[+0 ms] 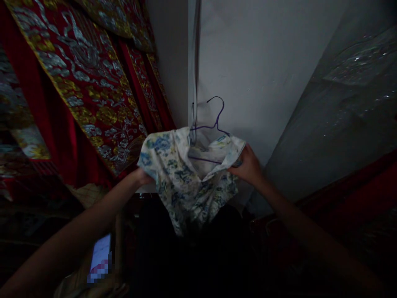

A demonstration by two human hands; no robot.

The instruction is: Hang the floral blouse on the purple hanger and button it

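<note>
A white short-sleeved shirt (182, 182) with a blue, green and yellow floral print hangs in front of me over a thin purple clothes hanger (216, 125). The hook stands up above the open collar, and the lower bar crosses inside the neckline. My right hand (248, 165) is closed on the shirt's right shoulder, with the thumb at the front. At the left sleeve opening is my left hand (144, 177); the fabric hides its fingers, so their grip does not show. The shirt's lower end falls into shadow between my dark-clad legs.
Red cloth embroidered in gold and silver (89, 74) hangs at the left. A pale wall (248, 54) with a vertical cable stands ahead. Shiny clear plastic sheeting (338, 99) covers the right side, above red fabric (359, 194). A lit phone (101, 252) lies at lower left.
</note>
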